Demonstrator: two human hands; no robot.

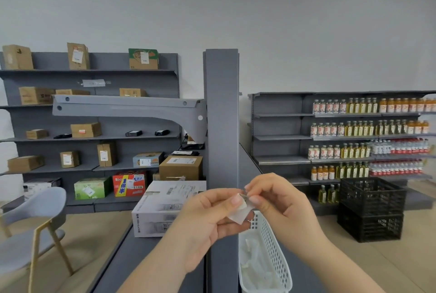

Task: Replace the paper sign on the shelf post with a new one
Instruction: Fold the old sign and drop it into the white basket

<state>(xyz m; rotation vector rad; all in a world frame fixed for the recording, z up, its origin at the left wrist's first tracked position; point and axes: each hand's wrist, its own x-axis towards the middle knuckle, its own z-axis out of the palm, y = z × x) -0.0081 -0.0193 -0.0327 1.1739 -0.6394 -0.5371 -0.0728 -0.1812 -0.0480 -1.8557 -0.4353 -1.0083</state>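
Both hands at lower centre, before the grey shelf post (pixel 221 113); left hand (pixel 207 215) pinches a small white folded paper sign (pixel 240 212). Right hand (pixel 273 198) pinches its top corner; paper looks creased, blurred.

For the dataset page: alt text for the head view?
Both hands, left hand and right hand, pinch a small white paper piece before a bare grey shelf post. A white basket sits below; stocked shelves stand behind.
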